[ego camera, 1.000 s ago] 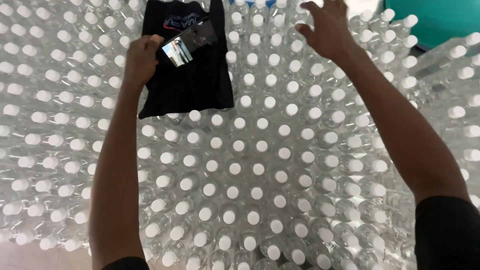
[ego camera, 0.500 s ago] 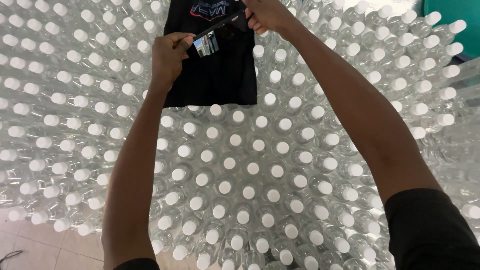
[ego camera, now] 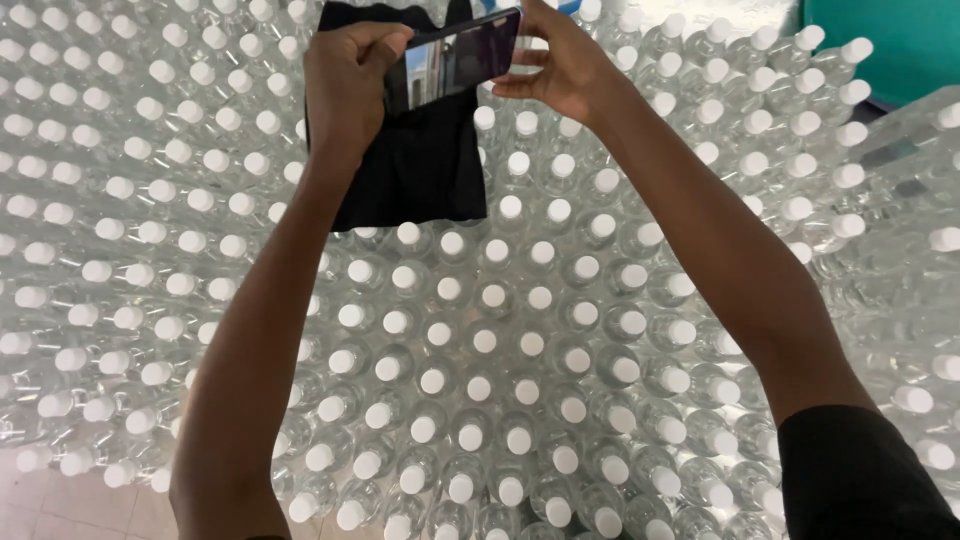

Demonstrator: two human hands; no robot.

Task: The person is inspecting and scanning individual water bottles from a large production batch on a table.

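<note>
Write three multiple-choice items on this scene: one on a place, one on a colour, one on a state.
1. Where does the black cloth lie?
A. On the floor
B. On the bottle caps
C. Over a sleeve

2. What colour are the caps of the bottles?
A. White
B. Blue
C. Red

3. How is the phone held?
A. By the left hand alone
B. By the right hand alone
C. Between both hands

Key: 1 B, the cloth rests on the caps; 2 A, every cap shows white; 3 C, each hand has a grip on one end.
</note>
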